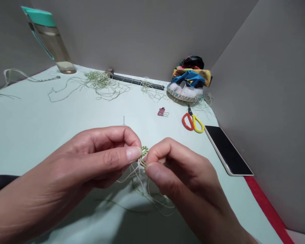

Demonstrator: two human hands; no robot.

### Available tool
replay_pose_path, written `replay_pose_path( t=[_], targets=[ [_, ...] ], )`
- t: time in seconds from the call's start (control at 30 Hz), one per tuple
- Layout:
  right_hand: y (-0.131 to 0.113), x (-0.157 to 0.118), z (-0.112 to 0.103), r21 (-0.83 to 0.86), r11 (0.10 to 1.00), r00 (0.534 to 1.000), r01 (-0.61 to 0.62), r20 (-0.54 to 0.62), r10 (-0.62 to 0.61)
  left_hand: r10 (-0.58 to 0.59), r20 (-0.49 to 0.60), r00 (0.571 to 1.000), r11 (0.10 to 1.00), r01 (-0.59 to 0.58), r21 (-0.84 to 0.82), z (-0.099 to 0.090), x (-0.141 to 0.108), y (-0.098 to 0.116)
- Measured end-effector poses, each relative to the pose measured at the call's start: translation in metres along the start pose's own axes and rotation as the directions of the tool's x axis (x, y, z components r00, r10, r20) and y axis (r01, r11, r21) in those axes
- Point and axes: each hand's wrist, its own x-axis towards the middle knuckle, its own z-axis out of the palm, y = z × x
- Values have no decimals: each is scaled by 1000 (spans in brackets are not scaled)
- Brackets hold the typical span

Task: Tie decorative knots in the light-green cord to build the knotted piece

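We pinch a small green knotted thread loop [144, 153] between our left hand [96, 157] and right hand [184, 179], both clamped on it above the tabletop [40, 135]. Its curved length points up and away from us; pale loose threads [139, 179] trail down toward us.

Soft, even light fell from above, leaving diffuse shadow beneath the right hand [190, 179] on the tabletop [27, 142]. The wide lens bowed the grey walls [142, 34].
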Motion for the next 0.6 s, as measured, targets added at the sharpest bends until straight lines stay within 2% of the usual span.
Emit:
replay_pose_path(
  t=[0.1, 0.2, 0.33, 0.43, 0.6],
  targets=[
    [-1, -2, 2, -9, 999, 998, -34, -46, 34, 42, -11, 999, 998, -43, -42, -3, 6, 5],
    [-1, 2, 5, 107, 993, 998, -47, -38, 51, 45, 9, 999, 998, -45, -48, -5, 8, 6],
    [-1, 9, 5, 265, 962, 997, -66, -11, 71, 13, 64, 998, 1000, -13, -11, -4, 2, -2],
    [-2, 8, 4, 291, 948, 991, -131, 21, 131, -44, 105, 993, 999, 41, 37, -3, -2, -8],
    [-5, 7, 9, 327, 932, 983, -156, -40, 179, -52, 133, 990, 996, 43, 76, -5, -3, -10]
  ],
)
